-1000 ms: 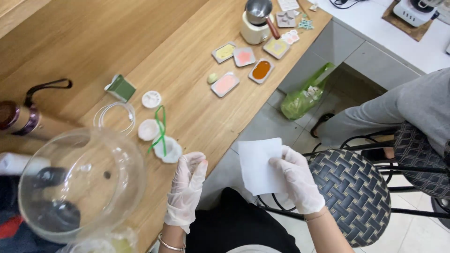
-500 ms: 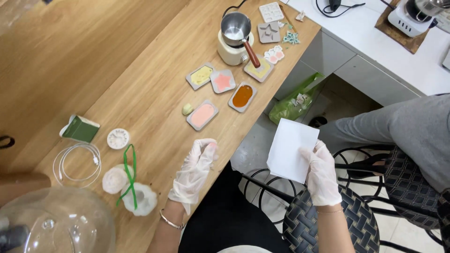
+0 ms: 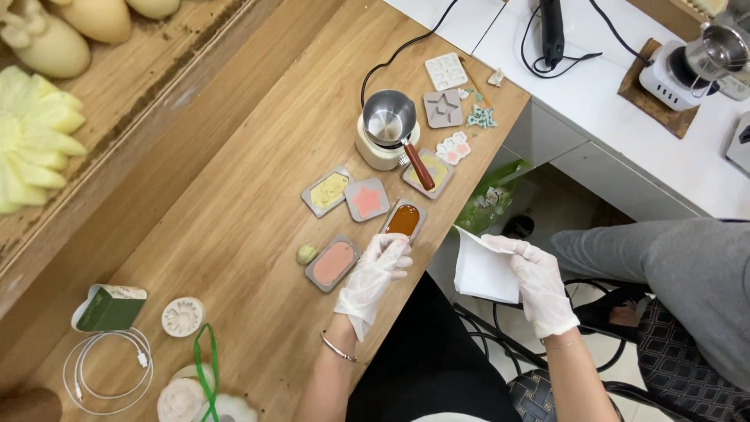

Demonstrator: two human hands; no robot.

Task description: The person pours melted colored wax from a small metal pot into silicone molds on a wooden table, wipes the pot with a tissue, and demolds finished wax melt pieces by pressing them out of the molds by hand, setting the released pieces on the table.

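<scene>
While a small green box [image 3: 109,307] with a pale top is seen lying open-ended near the wooden table's [image 3: 234,156] left edge, beside a coiled white cable [image 3: 105,373], a folded white sheet [image 3: 486,270] is held off the table's edge, pinched at its upper corner by the gloved right hand [image 3: 543,285]; the gloved left hand [image 3: 373,273] is laid with fingers loosely together against the grey mould of brown wax [image 3: 404,220], beside a pink-filled mould [image 3: 333,262]

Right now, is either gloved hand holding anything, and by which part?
The right hand holds a white folded paper sheet by its upper right corner. The left hand holds nothing; its fingertips rest at the grey mould of orange-brown wax.
</scene>
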